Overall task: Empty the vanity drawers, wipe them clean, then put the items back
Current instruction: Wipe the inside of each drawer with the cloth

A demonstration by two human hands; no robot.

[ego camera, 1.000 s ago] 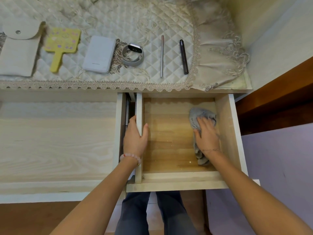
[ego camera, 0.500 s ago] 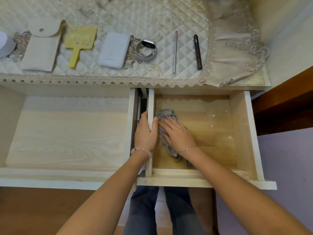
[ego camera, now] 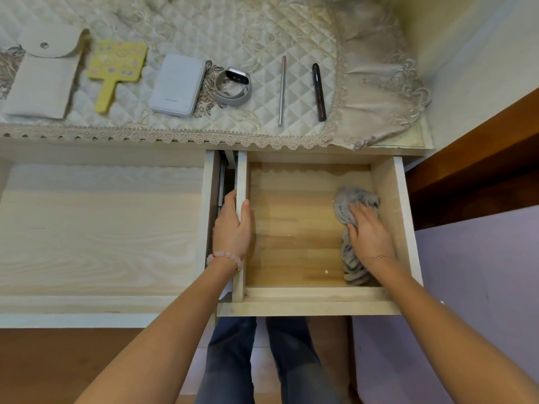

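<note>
Wiping step, by my read. Right hand (ego camera: 370,231) is pressing the cloth (ego camera: 348,204) flat onto the drawer (ego camera: 291,228) floor, fingers fairly straight and slightly spread on top of it, not pinching. Cloth is sitting against the drawer's right wall, its tail bunching toward the drawer's front right corner. Left hand (ego camera: 232,228) is clamping the drawer's left wall, thumb inside and fingers wrapped over the outside, bracing it. Left drawer (ego camera: 102,228), just left of the drawer, is standing open with nothing in it. Removed items are lying on the cover (ego camera: 262,30) behind the drawer: pouch (ego camera: 40,83), mirror (ego camera: 116,68), power bank (ego camera: 176,86), watch (ego camera: 233,87), silver pen (ego camera: 282,90), dark pen (ego camera: 318,91). Risks: left fingers are sitting in the gap beside the rail (ego camera: 221,182) on the drawer's left, so any shove inward is risking a pinch. Pale specks (ego camera: 326,271) are showing on the drawer floor near its front, and a bunched cloth is likely skating over them or packing them into the front corners. Leaning on the extended drawer is loading its slides. Both pens are lying loose just behind the drawer's back edge, so a bump could be rolling one in.
</note>
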